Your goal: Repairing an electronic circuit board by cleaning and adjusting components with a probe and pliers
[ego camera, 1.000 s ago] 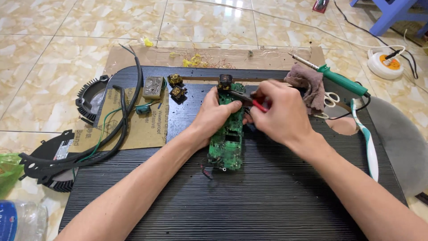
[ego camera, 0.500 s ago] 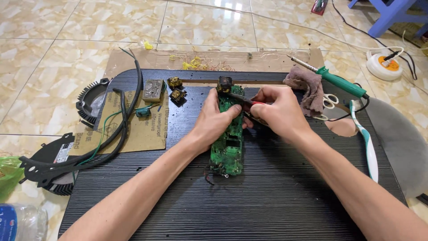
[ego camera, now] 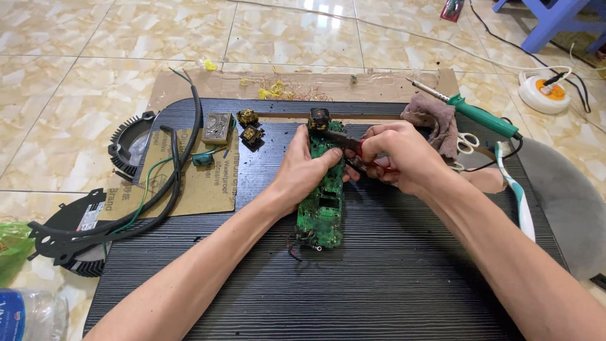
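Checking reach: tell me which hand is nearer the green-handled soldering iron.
Right. The right hand, gripping red-handled pliers, sits just left of the green-handled soldering iron; the left hand holds the green circuit board, farther away.

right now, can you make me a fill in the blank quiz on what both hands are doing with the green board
1. The left hand steadies the green circuit board on the black ribbed ____.
2. The right hand grips pliers with ____ handles.
3. The soldering iron with the green handle lies to the ____ of the hands.

Missing words: mat; red; right
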